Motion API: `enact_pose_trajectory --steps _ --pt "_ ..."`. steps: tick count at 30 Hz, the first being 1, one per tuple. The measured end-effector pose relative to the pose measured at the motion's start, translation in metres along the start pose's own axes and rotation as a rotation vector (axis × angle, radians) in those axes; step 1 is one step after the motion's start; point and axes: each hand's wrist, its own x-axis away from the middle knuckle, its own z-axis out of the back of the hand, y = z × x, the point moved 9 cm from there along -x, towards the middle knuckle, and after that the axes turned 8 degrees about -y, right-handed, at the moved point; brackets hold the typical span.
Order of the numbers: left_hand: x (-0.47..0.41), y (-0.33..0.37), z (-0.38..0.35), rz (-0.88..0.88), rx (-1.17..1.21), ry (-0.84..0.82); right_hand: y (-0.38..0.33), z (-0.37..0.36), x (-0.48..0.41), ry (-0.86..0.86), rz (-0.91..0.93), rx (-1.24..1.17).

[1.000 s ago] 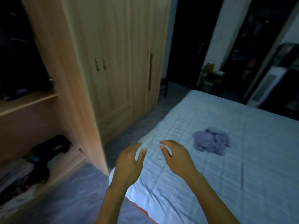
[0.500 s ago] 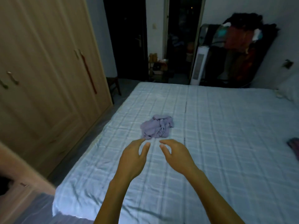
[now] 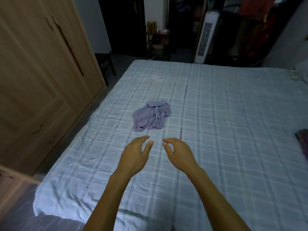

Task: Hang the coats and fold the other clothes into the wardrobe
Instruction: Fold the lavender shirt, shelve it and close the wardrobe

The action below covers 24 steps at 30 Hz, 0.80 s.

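A crumpled lilac garment (image 3: 151,117) lies on the pale checked bed (image 3: 225,130), left of its middle. My left hand (image 3: 135,155) and my right hand (image 3: 179,153) hover side by side just short of the garment, fingers relaxed and slightly curved, holding nothing. Neither hand touches the cloth. The wooden wardrobe (image 3: 41,77) stands along the left with its doors closed here; a corner of its open section shows at the lower left edge.
A dark patterned cloth (image 3: 302,140) lies at the bed's right edge. Beyond the bed's far end stand a white tower fan (image 3: 204,37), a small shelf (image 3: 158,44) and hanging clothes (image 3: 260,22). A narrow floor strip runs between wardrobe and bed.
My view has swung right from the open wardrobe section to the bed. Both hands have moved toward the lilac garment, which now lies straight ahead of them.
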Motion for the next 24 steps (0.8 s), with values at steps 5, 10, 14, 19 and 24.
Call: enact_pose_trajectory --steps 5,10,14,19,24 --pt "-0.064 -0.050 -0.005 0.023 0.032 -0.086 0.014 -0.031 -0.068 -0.070 -0.076 0.069" --pt "-0.142 -0.107 -0.014 0.063 0.052 -0.181 0.030 -0.072 -0.141 -0.158 -0.151 0.091" --pt "-0.209 -0.156 -0.045 0.088 0.009 -0.294 0.063 -0.102 -0.199 -0.216 -0.222 0.120" --pt "-0.281 -0.206 -0.094 0.113 -0.027 -0.405 0.114 -0.138 -0.254 -0.274 -0.331 0.115" --pt "-0.351 -0.247 -0.144 0.049 -0.019 -0.369 0.165 -0.163 -0.314 -0.243 -0.381 0.176"
